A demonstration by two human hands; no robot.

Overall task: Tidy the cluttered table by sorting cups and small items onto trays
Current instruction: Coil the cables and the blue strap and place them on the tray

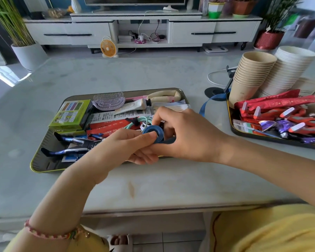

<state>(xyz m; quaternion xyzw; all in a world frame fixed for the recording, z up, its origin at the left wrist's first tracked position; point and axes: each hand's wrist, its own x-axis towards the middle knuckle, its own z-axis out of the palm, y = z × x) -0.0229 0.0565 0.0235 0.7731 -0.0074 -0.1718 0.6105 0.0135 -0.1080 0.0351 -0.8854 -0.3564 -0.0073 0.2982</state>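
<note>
Yellow clothing [271, 231], seemingly braided pink-green bracelet [49, 233]

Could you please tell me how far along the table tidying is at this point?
Mostly done: small items fill the centre tray, and stacked cups and red packets sit on the right tray. In hand: both the left hand and right hand pinch a blue coil over the centre tray. Remaining: a blue strap, perhaps that coil's tail, a black stand and a white cable lie on the table.
</note>
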